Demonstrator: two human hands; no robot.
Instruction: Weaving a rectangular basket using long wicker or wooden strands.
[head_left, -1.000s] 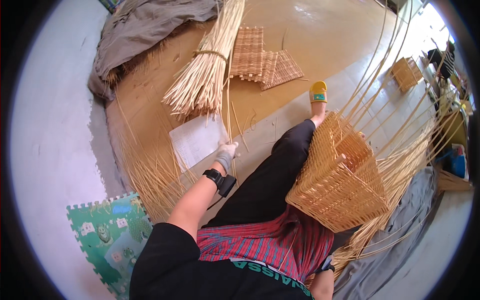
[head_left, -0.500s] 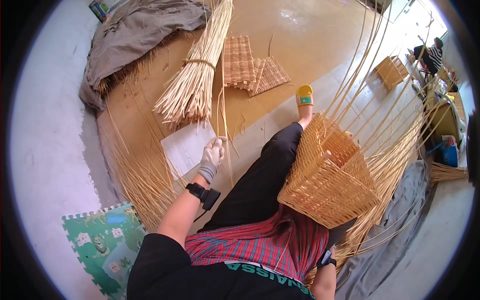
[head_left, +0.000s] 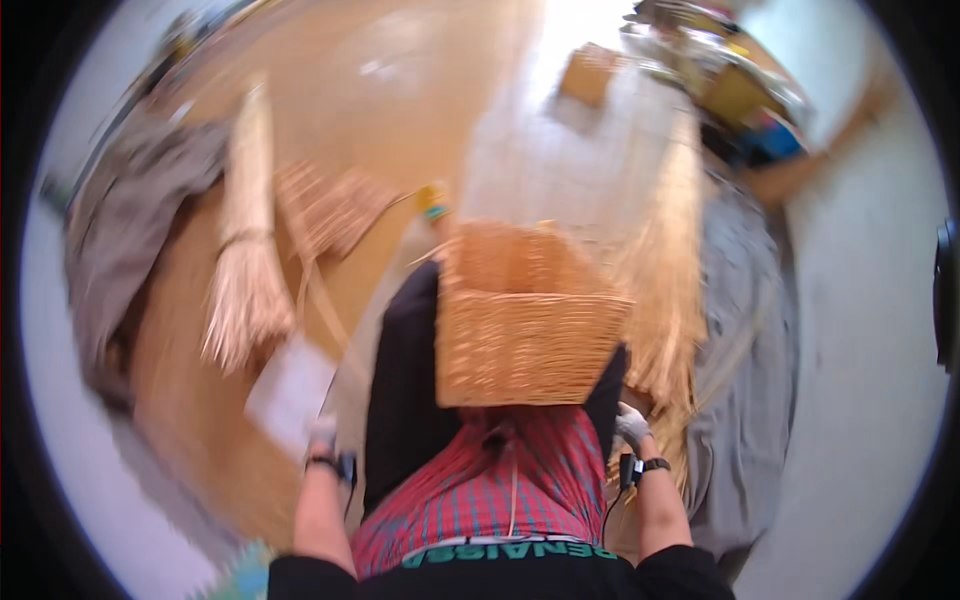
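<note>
Blur smears the fingers of your left hand (head_left: 322, 432), so whether they grip anything cannot be told; those of your right hand (head_left: 632, 425) are just as unclear. The front wall of the basket (head_left: 530, 350) hides its bottom from you. The sheet of paper (head_left: 290, 395) is too smeared to read. Clutter (head_left: 680, 50) at the far right corner of the floor (head_left: 400, 120) is too blurred to name. At the floor's near left corner, the view's lower edge cuts off the foam mat (head_left: 240, 577).
</note>
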